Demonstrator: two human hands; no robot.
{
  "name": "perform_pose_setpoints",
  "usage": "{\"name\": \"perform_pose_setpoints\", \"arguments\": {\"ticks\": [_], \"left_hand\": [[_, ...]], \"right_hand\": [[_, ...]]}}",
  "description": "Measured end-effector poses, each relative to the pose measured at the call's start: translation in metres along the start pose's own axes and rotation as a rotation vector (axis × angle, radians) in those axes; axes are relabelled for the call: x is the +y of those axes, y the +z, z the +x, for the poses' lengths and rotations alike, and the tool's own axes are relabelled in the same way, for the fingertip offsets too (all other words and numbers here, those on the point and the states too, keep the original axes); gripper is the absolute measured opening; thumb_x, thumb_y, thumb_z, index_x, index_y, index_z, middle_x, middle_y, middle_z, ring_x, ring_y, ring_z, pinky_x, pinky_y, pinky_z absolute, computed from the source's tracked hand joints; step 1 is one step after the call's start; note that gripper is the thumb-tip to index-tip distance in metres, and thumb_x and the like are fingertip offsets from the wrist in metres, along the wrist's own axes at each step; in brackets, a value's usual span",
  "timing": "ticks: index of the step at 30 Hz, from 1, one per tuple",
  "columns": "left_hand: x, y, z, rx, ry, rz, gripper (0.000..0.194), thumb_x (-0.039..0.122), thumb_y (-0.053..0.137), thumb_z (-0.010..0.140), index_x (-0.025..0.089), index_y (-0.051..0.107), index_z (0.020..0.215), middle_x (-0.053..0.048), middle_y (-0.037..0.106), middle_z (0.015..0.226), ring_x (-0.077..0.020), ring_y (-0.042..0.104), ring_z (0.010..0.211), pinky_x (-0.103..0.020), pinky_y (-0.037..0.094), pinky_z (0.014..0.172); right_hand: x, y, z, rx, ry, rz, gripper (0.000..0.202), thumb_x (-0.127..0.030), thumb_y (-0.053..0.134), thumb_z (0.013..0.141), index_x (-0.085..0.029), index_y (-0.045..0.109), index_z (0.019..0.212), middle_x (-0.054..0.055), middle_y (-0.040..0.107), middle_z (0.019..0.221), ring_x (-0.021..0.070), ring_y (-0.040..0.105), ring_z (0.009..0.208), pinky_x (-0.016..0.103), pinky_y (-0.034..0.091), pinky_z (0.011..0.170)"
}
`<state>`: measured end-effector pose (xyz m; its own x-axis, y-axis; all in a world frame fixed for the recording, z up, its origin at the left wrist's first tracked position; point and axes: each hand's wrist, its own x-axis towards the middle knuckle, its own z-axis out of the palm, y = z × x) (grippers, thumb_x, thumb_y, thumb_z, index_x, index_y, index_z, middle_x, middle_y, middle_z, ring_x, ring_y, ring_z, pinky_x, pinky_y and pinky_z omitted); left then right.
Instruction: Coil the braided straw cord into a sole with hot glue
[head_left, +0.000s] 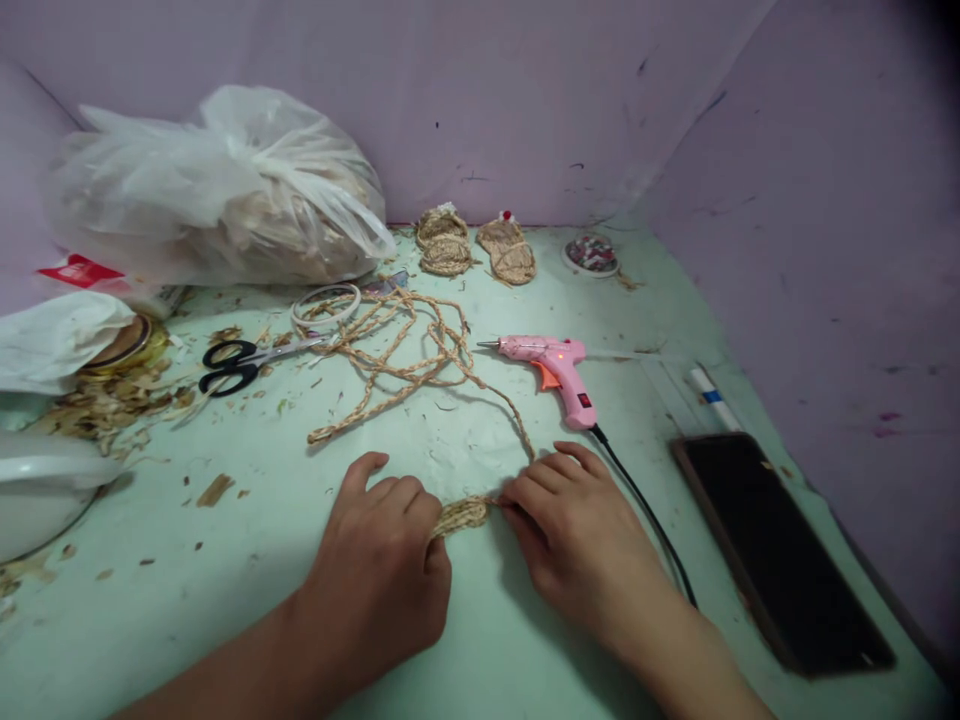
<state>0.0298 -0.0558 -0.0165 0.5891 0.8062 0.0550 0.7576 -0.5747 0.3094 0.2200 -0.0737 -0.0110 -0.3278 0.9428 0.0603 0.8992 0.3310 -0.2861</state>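
A pale green table (pixel 225 600) littered with straw scraps is sitting in a corner of lilac walls (pixel 825 200). Just in front of the pink glue gun (pixel 559 368), the left hand (pixel 382 580) and right hand (pixel 577 540) are both curling their fingers and pinching opposite ends of a small braided coil (pixel 461 515), which is lying flat, its long axis running left to right. The braided rope (pixel 405 365) is trailing from it past the glue gun toward the scissors (pixel 240 365).
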Motion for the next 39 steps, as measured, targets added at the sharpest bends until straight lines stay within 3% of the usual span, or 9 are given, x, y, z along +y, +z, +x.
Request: {"name": "perform_pose_setpoints", "arguments": {"ticks": [6,12,14,17,20,24,28,35,39], "left_hand": [[-0.001,-0.003,0.0,0.107,-0.052,-0.022,0.011,0.016,0.047,0.07,0.019,0.055,0.063,0.0,0.057,0.061,-0.0158,0.054,0.061,-0.046,0.035,0.093],[-0.009,-0.022,0.003,0.241,-0.21,-0.248,0.01,0.02,0.049,0.069,0.021,0.055,0.062,0.002,0.057,0.058,-0.0154,0.053,0.058,-0.036,0.042,0.071],[-0.015,-0.028,0.005,0.141,-0.417,-0.496,0.007,0.027,0.053,0.066,0.021,0.056,0.063,0.002,0.054,0.055,-0.0144,0.05,0.053,-0.031,0.041,0.059],[-0.027,-0.034,0.008,-0.2,-0.728,-1.029,0.019,0.034,0.059,0.056,0.019,0.058,0.066,0.001,0.05,0.052,-0.0117,0.043,0.048,-0.026,0.035,0.049],[-0.037,-0.033,0.013,-0.431,-0.824,-1.502,0.019,0.032,0.054,0.049,0.017,0.053,0.06,0.0,0.046,0.053,-0.0093,0.039,0.046,-0.025,0.032,0.047],[-0.039,-0.031,0.017,-0.503,-0.875,-1.699,0.016,0.029,0.047,0.047,0.017,0.047,0.057,0.0,0.041,0.054,-0.0083,0.034,0.047,-0.024,0.028,0.046],[-0.029,-0.032,0.019,-0.452,-0.821,-1.502,0.02,0.032,0.049,0.046,0.017,0.047,0.06,0.0,0.042,0.055,-0.0087,0.035,0.047,-0.025,0.029,0.048],[-0.009,-0.022,0.009,-0.253,-0.61,-0.33,0.018,0.026,0.05,0.063,0.022,0.048,0.081,0.003,0.053,0.062,-0.0146,0.046,0.055,-0.027,0.03,0.055],[-0.007,-0.014,0.005,-0.284,-0.565,-0.202,0.022,0.024,0.049,0.07,0.024,0.045,0.091,0.004,0.055,0.062,-0.016,0.049,0.055,-0.027,0.027,0.054]], "right_hand": [[0.0,0.012,0.008,0.168,-0.027,0.151,0.026,-0.003,0.041,0.08,-0.019,0.059,0.09,0.004,0.066,0.077,0.0192,0.061,0.073,0.049,0.036,0.096],[-0.004,0.01,0.01,0.618,0.145,0.408,0.019,-0.013,0.048,0.085,-0.022,0.055,0.101,0.007,0.062,0.093,0.0214,0.059,0.09,0.04,0.047,0.08],[-0.005,0.009,0.009,0.664,0.21,0.461,0.015,-0.014,0.049,0.085,-0.022,0.056,0.096,0.005,0.062,0.087,0.0192,0.06,0.083,0.035,0.048,0.075],[-0.008,0.009,0.007,0.617,0.277,0.59,0.01,-0.017,0.051,0.084,-0.022,0.059,0.09,0.001,0.064,0.08,0.0156,0.061,0.073,0.028,0.049,0.069],[-0.012,0.013,0.007,0.541,0.321,0.728,0.009,-0.021,0.052,0.084,-0.021,0.061,0.087,0.001,0.065,0.077,0.0146,0.061,0.07,0.026,0.051,0.066],[-0.016,0.017,0.008,0.477,0.388,0.879,0.01,-0.024,0.054,0.081,-0.02,0.062,0.085,0.002,0.067,0.077,0.0149,0.062,0.07,0.027,0.052,0.066],[-0.019,0.018,0.01,0.435,0.435,1.036,0.012,-0.025,0.055,0.078,-0.02,0.062,0.087,0.002,0.066,0.076,0.0154,0.063,0.071,0.028,0.052,0.067],[-0.017,0.021,0.009,0.474,0.57,1.023,0.017,-0.027,0.056,0.077,-0.021,0.053,0.092,0.005,0.062,0.088,0.0172,0.06,0.079,0.034,0.049,0.075],[-0.015,0.024,0.007,0.432,0.518,0.958,0.015,-0.026,0.053,0.08,-0.021,0.052,0.094,0.004,0.06,0.089,0.0173,0.058,0.08,0.035,0.048,0.077]]}}
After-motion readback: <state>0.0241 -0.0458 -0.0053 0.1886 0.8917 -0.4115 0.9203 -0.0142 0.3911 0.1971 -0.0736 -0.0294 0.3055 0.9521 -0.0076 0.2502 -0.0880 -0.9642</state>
